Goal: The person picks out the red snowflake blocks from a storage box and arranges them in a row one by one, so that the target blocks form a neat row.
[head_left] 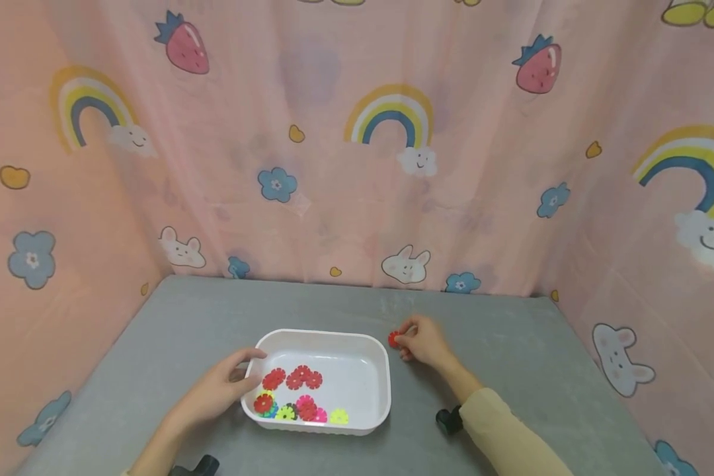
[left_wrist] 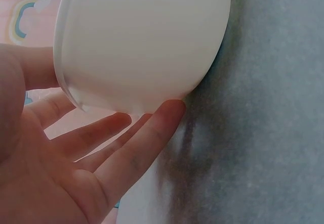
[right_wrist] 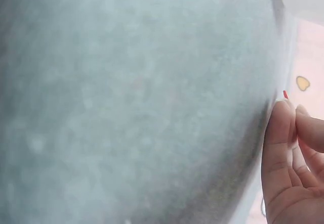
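Note:
A white rectangular tray [head_left: 357, 370] with rounded corners stands on the table. My left hand [head_left: 214, 389] holds its left end, and in the left wrist view fingertips [left_wrist: 169, 110] touch the tray's outer wall [left_wrist: 144, 42]. Just beyond the tray's right rim, my right hand [head_left: 426, 342] pinches a red flower-shaped plastic disc [head_left: 393, 339] between thumb and fingers. Only a sliver of red [right_wrist: 285, 94] shows at the fingertips in the right wrist view. Inside the tray lie several red discs [head_left: 302, 375], with a yellow disc [head_left: 339, 416] and other coloured ones near the front wall.
The grey table [head_left: 500, 370] reaches back to a pink curtain [head_left: 333, 225] printed with rainbows, strawberries and rabbits, which also hangs at both sides. A black strap piece [head_left: 449, 420] is on the right wrist, and another black piece [head_left: 198, 467] is by the left wrist.

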Demonstrator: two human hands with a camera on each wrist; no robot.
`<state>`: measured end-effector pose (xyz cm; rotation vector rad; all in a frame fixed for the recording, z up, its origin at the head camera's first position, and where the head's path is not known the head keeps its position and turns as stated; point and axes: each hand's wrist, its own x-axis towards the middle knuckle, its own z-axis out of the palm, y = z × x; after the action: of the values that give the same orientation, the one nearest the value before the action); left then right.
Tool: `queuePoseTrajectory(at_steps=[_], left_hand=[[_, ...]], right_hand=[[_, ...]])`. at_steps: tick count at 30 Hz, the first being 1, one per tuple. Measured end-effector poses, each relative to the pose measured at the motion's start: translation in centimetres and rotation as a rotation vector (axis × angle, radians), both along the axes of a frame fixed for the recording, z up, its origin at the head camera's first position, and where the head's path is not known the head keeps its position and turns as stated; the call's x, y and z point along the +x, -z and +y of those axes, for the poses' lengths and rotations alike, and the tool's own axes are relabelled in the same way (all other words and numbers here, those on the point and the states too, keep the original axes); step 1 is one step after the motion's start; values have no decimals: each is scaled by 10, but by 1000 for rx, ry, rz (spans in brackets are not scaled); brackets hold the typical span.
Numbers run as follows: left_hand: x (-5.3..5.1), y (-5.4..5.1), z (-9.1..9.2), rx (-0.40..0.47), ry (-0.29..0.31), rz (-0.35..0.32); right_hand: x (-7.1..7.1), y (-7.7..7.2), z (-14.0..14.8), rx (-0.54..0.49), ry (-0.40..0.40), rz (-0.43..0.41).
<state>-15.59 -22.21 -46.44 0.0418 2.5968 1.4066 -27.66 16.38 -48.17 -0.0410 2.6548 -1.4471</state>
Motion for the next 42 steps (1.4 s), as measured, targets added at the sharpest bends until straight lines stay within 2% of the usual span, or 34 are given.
queuePoseTrajectory(at_steps=[4,8,17,23,30,35,42], left_hand=[[0,2,1,-7,0,-5],[0,3,1,-7,11,7],[1,2,0,-2,12,13],[3,1,-1,-8,8,13],[2,0,-1,-14,3,16],[2,1,-1,-22,3,17],[0,2,0,-18,12,17]], right_hand=[[-2,6,1,30,-20,-21],[-4,6,3,92,-40,11],[0,-8,10,135,-66,79],[13,-32,2,157,-94,172],[37,-62,-24,145,-137,241],[51,-68,-44,137,-220,255],[66,-64,-65,103,-394,249]])
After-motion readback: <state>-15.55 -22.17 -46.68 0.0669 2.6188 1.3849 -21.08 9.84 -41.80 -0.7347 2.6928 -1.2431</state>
